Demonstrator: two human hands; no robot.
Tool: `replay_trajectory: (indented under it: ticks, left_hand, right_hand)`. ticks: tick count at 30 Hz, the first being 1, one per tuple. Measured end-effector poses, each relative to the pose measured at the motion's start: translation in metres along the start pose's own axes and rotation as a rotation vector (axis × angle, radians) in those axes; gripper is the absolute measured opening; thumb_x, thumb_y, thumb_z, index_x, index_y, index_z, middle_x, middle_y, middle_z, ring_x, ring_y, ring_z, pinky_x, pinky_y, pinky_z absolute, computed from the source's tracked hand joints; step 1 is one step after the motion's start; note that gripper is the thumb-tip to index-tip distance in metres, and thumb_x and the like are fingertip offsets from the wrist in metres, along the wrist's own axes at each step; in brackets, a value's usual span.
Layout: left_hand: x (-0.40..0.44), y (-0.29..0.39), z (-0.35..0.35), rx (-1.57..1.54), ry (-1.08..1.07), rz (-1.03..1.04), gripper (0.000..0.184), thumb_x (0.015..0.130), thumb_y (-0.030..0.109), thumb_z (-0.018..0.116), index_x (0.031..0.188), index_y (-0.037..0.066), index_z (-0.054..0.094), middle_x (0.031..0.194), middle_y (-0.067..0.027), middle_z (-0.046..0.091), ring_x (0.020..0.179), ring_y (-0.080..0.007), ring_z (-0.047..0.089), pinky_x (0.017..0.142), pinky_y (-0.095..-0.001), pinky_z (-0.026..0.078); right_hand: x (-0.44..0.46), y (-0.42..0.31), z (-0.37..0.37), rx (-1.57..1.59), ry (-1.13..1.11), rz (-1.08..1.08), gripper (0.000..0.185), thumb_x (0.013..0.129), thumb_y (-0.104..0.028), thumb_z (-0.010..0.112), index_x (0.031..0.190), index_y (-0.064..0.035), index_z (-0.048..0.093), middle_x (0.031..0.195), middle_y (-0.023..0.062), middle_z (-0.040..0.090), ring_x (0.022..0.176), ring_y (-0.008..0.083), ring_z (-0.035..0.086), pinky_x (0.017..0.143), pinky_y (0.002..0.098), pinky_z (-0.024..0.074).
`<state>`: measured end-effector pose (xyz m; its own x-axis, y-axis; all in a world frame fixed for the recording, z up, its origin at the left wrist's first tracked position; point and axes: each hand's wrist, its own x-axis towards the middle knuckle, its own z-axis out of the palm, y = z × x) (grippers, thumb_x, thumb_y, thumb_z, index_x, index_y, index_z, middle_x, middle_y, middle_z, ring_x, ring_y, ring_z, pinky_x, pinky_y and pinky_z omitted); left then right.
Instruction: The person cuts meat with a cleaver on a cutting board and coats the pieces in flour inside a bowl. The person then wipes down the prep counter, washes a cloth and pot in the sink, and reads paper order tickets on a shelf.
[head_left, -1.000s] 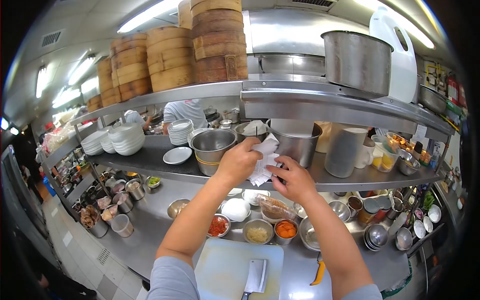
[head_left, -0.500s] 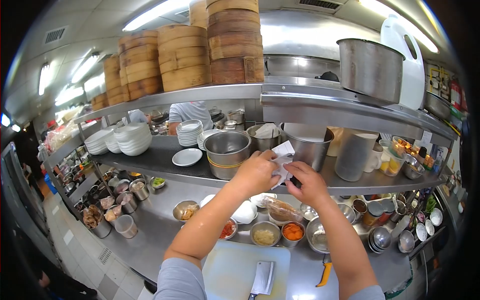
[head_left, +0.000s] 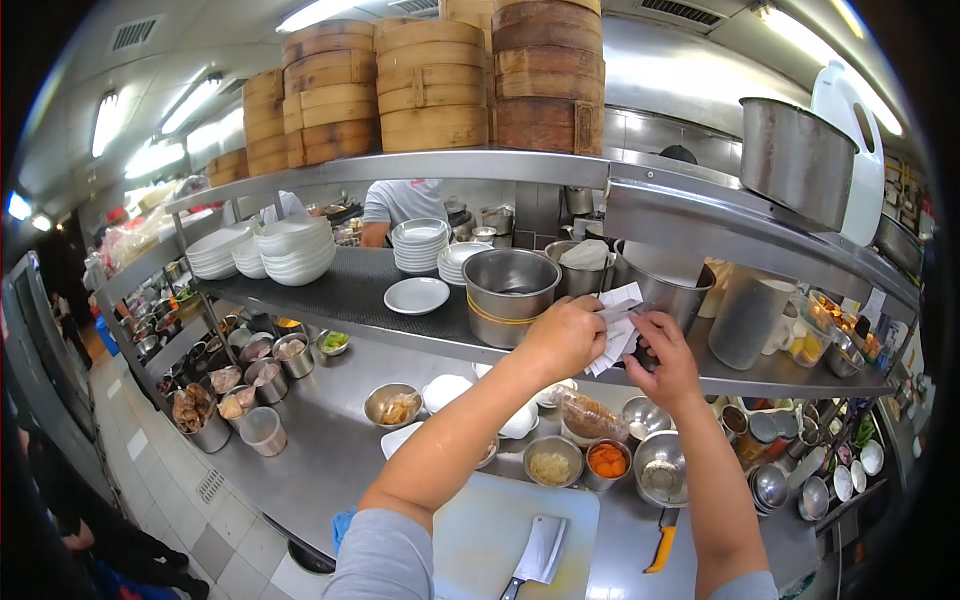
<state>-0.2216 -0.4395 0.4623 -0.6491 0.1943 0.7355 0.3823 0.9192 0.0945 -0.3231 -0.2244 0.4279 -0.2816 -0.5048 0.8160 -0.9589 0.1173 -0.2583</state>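
White paper slips (head_left: pixel 618 330), with faint marks I cannot read, are held up between my two hands in front of the middle shelf. My left hand (head_left: pixel 565 338) pinches their left side, fingers curled. On the right side, my right hand (head_left: pixel 664 352) has its thumb and fingers closed on the paper's edge. Just left of the slips stands a steel pot (head_left: pixel 512 282) with a yellow band. Below my arms lies a white cutting board (head_left: pixel 490 525), and on it a cleaver (head_left: pixel 541 548). An orange-handled knife (head_left: pixel 661 547) rests to the board's right.
Bamboo steamers (head_left: pixel 432 85) are stacked on the top shelf, near a big steel pot (head_left: pixel 795 155). White bowls (head_left: pixel 293 250) and a plate (head_left: pixel 417 296) sit on the middle shelf. Bowls of shredded food (head_left: pixel 552 465) and carrot slices (head_left: pixel 607 461) line the counter. Another person (head_left: pixel 403 210) stands beyond the shelf.
The camera view has shifted left, so the shelf and pots appear further right. Both hands still hold the paper, which now looks more fanned out.
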Motion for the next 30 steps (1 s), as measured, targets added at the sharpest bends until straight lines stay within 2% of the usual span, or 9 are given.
replay_trajectory:
  ticks: [9,10,11,15,17,21,26,28,30]
  left_hand:
    - [-0.004,-0.002,-0.005,-0.023,-0.105,-0.011,0.017,0.084,0.017,0.078,0.095,0.005,0.082,0.13,-0.0208,0.071,0.119,-0.039,0.067,0.103,-0.0454,0.054]
    - [-0.005,-0.002,-0.005,-0.033,-0.104,-0.033,0.022,0.082,0.019,0.081,0.099,0.004,0.082,0.131,-0.0224,0.07,0.121,-0.0395,0.066,0.104,-0.0452,0.054]
    - [-0.004,0.0,-0.006,-0.043,-0.104,-0.055,0.028,0.081,0.02,0.084,0.103,0.003,0.081,0.133,-0.0239,0.069,0.123,-0.0401,0.066,0.105,-0.045,0.053]
    - [-0.003,0.009,-0.014,-0.051,-0.074,-0.118,0.069,0.069,0.021,0.096,0.129,0.0,0.071,0.14,-0.0243,0.063,0.127,-0.0411,0.064,0.108,-0.0444,0.052]
    - [-0.004,0.012,-0.014,-0.081,-0.085,-0.117,0.078,0.066,0.016,0.096,0.138,0.003,0.067,0.144,-0.0235,0.059,0.131,-0.0402,0.061,0.109,-0.0446,0.052]
    - [-0.005,0.016,-0.01,-0.072,-0.122,-0.121,0.08,0.068,0.02,0.097,0.139,0.004,0.066,0.147,-0.0256,0.057,0.132,-0.0419,0.06,0.109,-0.0458,0.052]
    - [-0.002,0.028,-0.006,-0.042,-0.11,-0.111,0.073,0.072,0.026,0.096,0.136,0.003,0.068,0.148,-0.0265,0.055,0.133,-0.0432,0.059,0.108,-0.0468,0.052]
    - [-0.002,0.027,-0.002,0.017,-0.063,-0.075,0.052,0.077,0.023,0.091,0.12,-0.001,0.075,0.144,-0.0245,0.059,0.128,-0.0428,0.062,0.105,-0.0468,0.054]
    - [0.001,0.018,0.004,-0.012,-0.065,-0.132,0.042,0.079,0.023,0.089,0.112,-0.001,0.077,0.14,-0.0238,0.062,0.124,-0.0427,0.064,0.103,-0.0465,0.054]
  right_hand:
    - [-0.005,0.02,0.002,-0.078,0.005,-0.135,0.048,0.081,-0.014,0.085,0.128,-0.0167,0.076,0.134,0.0088,0.059,0.093,0.0193,0.065,0.08,0.0331,0.0587]
    - [-0.006,0.016,0.001,-0.05,-0.018,-0.061,0.04,0.08,-0.014,0.086,0.12,-0.0188,0.08,0.133,0.0081,0.059,0.093,0.0193,0.065,0.077,0.0324,0.0584]
    - [-0.008,0.026,0.004,-0.087,0.005,-0.135,0.035,0.081,-0.014,0.085,0.116,-0.0204,0.082,0.132,0.008,0.059,0.091,0.0188,0.065,0.074,0.0321,0.0587]
    - [-0.009,0.029,0.001,-0.026,-0.01,-0.091,0.029,0.083,-0.014,0.084,0.11,-0.02,0.084,0.132,0.0086,0.06,0.088,0.0193,0.067,0.073,0.0339,0.0592]
    - [-0.01,0.028,0.0,-0.016,-0.009,-0.092,0.027,0.083,-0.014,0.084,0.109,-0.0201,0.084,0.131,0.0089,0.061,0.087,0.0193,0.068,0.074,0.0343,0.0592]
    - [-0.012,0.03,-0.001,-0.022,0.004,-0.138,0.027,0.082,-0.013,0.085,0.108,-0.0206,0.085,0.127,0.0088,0.063,0.086,0.0185,0.065,0.073,0.0331,0.0583]
    - [-0.015,0.025,-0.003,0.012,-0.004,-0.056,0.021,0.083,-0.016,0.084,0.103,-0.0204,0.085,0.124,0.0065,0.066,0.09,0.02,0.072,0.076,0.0361,0.0596]
    - [-0.016,0.026,-0.002,-0.013,0.003,-0.072,0.019,0.083,-0.017,0.083,0.102,-0.0204,0.085,0.122,0.0062,0.068,0.093,0.0212,0.072,0.077,0.0367,0.0599]
    - [-0.016,0.026,-0.002,-0.038,0.01,-0.085,0.018,0.084,-0.018,0.083,0.101,-0.0204,0.085,0.12,0.0059,0.07,0.096,0.0224,0.072,0.078,0.0373,0.0603]
